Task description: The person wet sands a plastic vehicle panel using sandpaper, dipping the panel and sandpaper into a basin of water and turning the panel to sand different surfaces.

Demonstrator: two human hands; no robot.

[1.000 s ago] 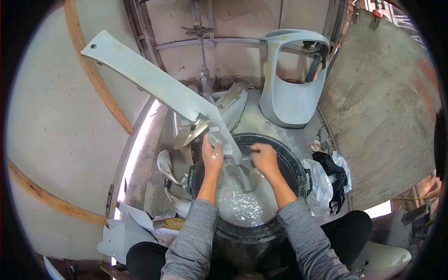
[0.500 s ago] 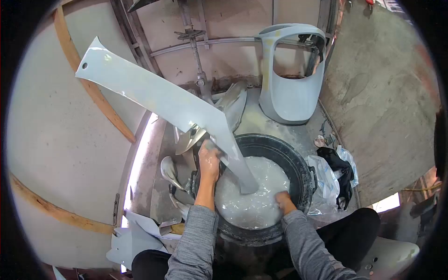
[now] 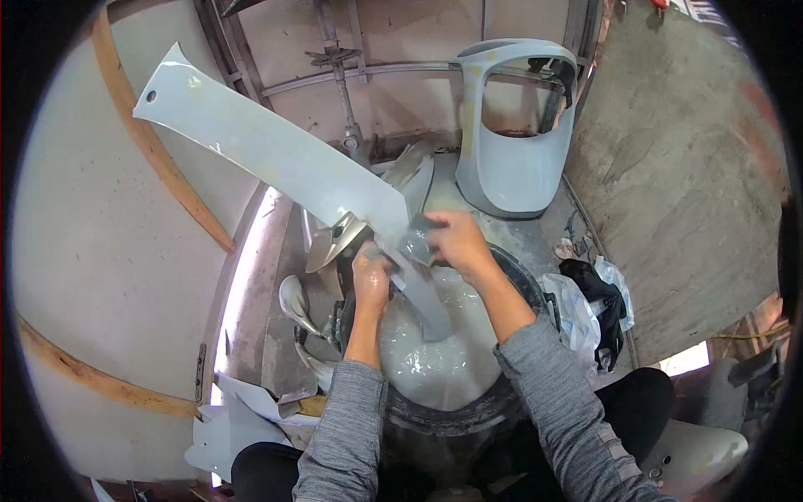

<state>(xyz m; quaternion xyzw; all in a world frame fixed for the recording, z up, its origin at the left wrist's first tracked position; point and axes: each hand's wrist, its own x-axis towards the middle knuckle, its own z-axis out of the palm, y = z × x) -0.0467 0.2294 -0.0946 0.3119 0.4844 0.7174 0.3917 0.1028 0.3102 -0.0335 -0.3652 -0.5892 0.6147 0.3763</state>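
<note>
A long light-grey body panel (image 3: 276, 155) slants across the middle, its lower end dipping into cloudy water (image 3: 443, 360) in a black tub (image 3: 519, 289). My left hand (image 3: 372, 280) is closed on the panel's near edge, above the tub's left side. In my right hand (image 3: 460, 243) is a wet dark-grey sheet of sandpaper (image 3: 417, 240), pressed against the panel near its bend. Part of the sheet is hidden by my fingers and blurred.
A grey shell-shaped panel (image 3: 519, 176) with a large opening stands behind the tub. Plastic bags (image 3: 577, 314) and black cloth (image 3: 606, 305) lie to the right. Curved metal-like pieces (image 3: 297, 305) are at the left, with grey panels (image 3: 238, 435) below.
My right hand has come up out of the cloudy water with the sandpaper and now meets the panel. My left hand keeps its hold; the panel has shifted slightly.
</note>
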